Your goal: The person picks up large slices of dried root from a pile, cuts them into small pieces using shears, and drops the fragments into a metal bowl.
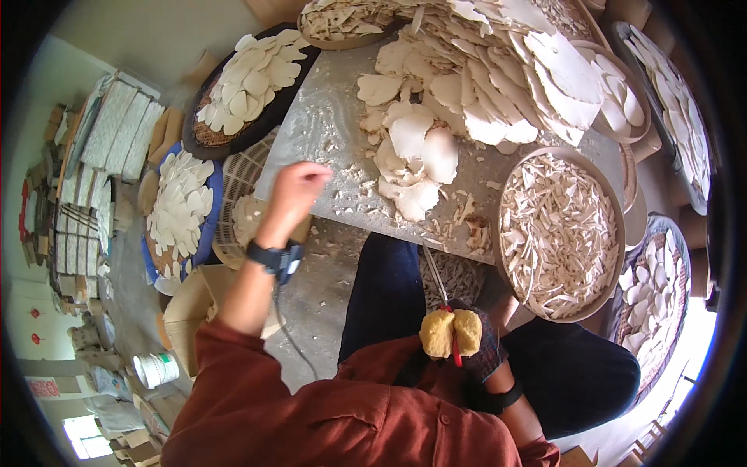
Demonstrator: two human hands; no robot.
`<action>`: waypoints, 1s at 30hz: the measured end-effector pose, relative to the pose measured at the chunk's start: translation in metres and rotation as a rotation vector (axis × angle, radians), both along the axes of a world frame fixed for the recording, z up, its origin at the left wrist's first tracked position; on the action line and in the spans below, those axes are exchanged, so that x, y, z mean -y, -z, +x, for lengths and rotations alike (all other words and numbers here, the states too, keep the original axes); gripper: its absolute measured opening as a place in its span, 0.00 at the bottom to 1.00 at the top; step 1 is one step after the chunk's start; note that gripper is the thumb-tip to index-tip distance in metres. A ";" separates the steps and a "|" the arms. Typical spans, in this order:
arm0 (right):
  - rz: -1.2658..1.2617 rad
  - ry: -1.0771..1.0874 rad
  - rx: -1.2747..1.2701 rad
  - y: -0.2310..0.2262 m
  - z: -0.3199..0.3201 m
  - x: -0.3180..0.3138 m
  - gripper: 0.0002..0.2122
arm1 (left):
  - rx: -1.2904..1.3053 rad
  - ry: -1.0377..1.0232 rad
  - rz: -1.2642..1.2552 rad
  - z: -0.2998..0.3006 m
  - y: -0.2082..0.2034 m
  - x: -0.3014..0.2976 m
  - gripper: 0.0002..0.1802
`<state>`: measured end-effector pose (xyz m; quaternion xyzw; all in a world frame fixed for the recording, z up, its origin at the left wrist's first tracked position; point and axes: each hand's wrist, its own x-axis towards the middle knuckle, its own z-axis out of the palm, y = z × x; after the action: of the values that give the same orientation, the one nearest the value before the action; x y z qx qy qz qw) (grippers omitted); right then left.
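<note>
My left hand (299, 187) is over the left edge of the grey table (311, 109), its fingers curled together; whether anything small is between them is hidden. Low in front of me, my right hand (486, 342) in a dark glove grips scissors (434, 272) with red handles and yellow sponge-like padding (453, 333). Their narrow metal blades point up toward the table's near edge. A few thin, pale dried slices (412, 167) with rough edges lie on the table between my hands and a large heap of similar slices (498, 70).
A round tray (562, 233) of cut pale strips overhangs the table's right corner. Trays of slices stand left, including a black-rimmed one (253, 86) and a blue-rimmed one (180, 206). More trays (654, 303) line the right. A cardboard box (204, 307) and white bucket (156, 370) sit lower left.
</note>
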<state>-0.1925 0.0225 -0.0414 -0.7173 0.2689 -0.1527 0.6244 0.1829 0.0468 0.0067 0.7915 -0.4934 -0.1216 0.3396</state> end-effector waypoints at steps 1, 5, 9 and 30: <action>0.025 -0.011 0.015 -0.006 0.003 0.001 0.18 | -0.127 0.045 0.037 -0.008 0.015 0.014 0.05; 0.013 -0.030 -0.006 -0.004 -0.002 -0.003 0.19 | 0.059 0.090 0.167 -0.016 0.058 0.041 0.04; 0.026 0.013 -0.020 0.005 -0.008 -0.008 0.19 | 0.095 0.101 0.269 -0.016 0.049 0.044 0.03; 0.566 0.381 0.242 -0.013 -0.010 -0.007 0.10 | -1.224 0.458 -0.012 -0.197 -0.014 0.071 0.16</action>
<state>-0.2030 0.0293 -0.0287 -0.4295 0.3536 -0.2697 0.7860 -0.0139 -0.0241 0.0209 0.4522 -0.3676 -0.6169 0.5289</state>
